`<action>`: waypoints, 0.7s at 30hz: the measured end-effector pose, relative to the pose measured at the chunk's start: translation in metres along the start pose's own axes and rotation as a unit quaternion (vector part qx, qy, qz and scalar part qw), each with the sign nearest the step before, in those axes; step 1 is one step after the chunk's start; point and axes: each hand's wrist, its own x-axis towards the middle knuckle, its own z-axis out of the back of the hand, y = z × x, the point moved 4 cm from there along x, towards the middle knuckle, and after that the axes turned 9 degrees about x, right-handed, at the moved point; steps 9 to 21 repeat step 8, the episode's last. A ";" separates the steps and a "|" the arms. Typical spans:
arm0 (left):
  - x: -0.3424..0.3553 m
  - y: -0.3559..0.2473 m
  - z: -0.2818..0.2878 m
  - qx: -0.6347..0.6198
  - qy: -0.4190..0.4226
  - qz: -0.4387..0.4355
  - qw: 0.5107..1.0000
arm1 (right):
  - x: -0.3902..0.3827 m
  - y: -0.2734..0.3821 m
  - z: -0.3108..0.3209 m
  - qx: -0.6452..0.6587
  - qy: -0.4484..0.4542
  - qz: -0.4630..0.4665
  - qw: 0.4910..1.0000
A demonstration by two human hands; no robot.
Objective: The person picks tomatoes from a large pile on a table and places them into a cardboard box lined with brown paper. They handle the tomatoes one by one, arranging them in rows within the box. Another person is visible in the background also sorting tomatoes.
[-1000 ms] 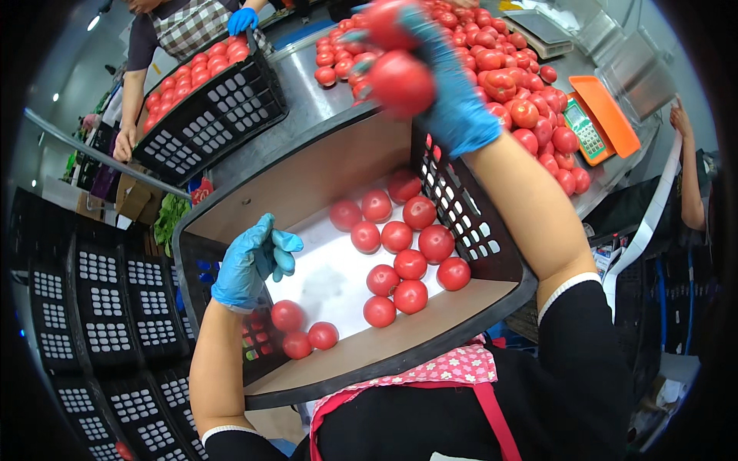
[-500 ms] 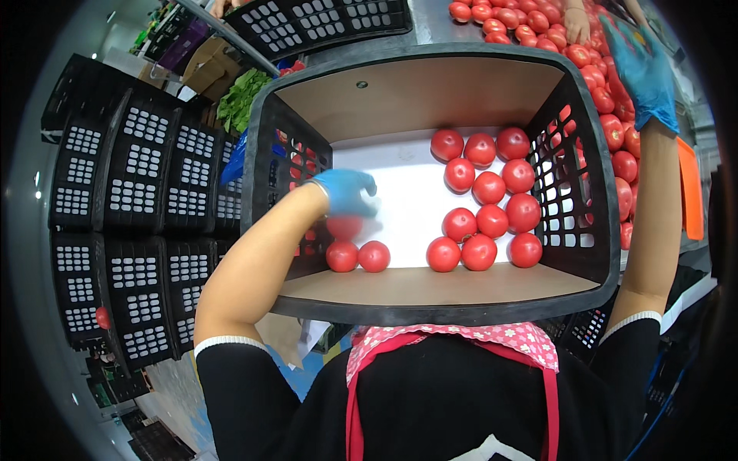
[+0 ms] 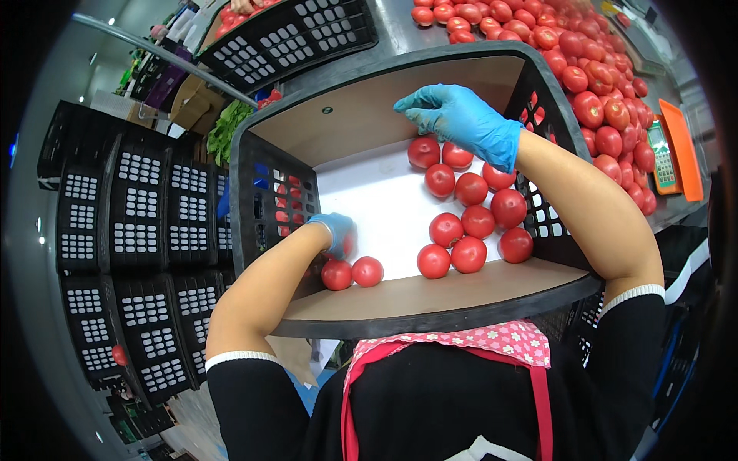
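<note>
My left hand (image 3: 336,233), in a blue glove, is low at the left end of the black crate (image 3: 415,319). Its blurred fingers are around a tomato (image 3: 350,244), of which only a red edge shows. Two red tomatoes (image 3: 367,271) sit right beside that hand on the white liner (image 3: 377,192). My right hand (image 3: 465,123), gloved too, hovers over the far right part of the crate, fingers stretched leftward, with nothing visible in them. Below it, several tomatoes (image 3: 470,189) stand in rows along the crate's right side, some partly covered by the hand and wrist.
A large heap of tomatoes (image 3: 588,110) spreads over the metal table (image 3: 407,34) at the far right, beside an orange scale (image 3: 680,150). Another black crate (image 3: 288,46) with tomatoes stands beyond, under a person's fingers. Stacked black crates (image 3: 138,200) line the left.
My right hand has come from the tomato heap back over the crate. My left hand has dropped onto the tomato beneath it. The view has shifted slightly.
</note>
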 end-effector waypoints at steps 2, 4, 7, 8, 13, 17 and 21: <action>-0.003 -0.010 0.010 0.032 -0.017 0.012 0.999 | 0.001 0.005 -0.003 -0.040 0.016 -0.009 0.999; -0.006 -0.016 0.023 -0.021 -0.078 0.026 0.996 | -0.001 0.004 -0.005 -0.067 0.054 0.011 0.996; 0.005 -0.008 0.028 -0.276 -0.160 -0.006 0.948 | -0.006 0.002 -0.009 -0.193 0.145 0.009 0.970; 0.005 -0.011 0.029 -0.389 -0.157 -0.038 0.907 | -0.008 0.002 -0.013 -0.258 0.179 0.008 0.950; 0.005 -0.011 0.029 -0.389 -0.157 -0.038 0.907 | -0.008 0.002 -0.013 -0.258 0.179 0.008 0.950; 0.005 -0.011 0.029 -0.389 -0.157 -0.038 0.907 | -0.008 0.002 -0.013 -0.258 0.179 0.008 0.950; 0.005 -0.011 0.029 -0.389 -0.157 -0.038 0.907 | -0.008 0.002 -0.013 -0.258 0.179 0.008 0.950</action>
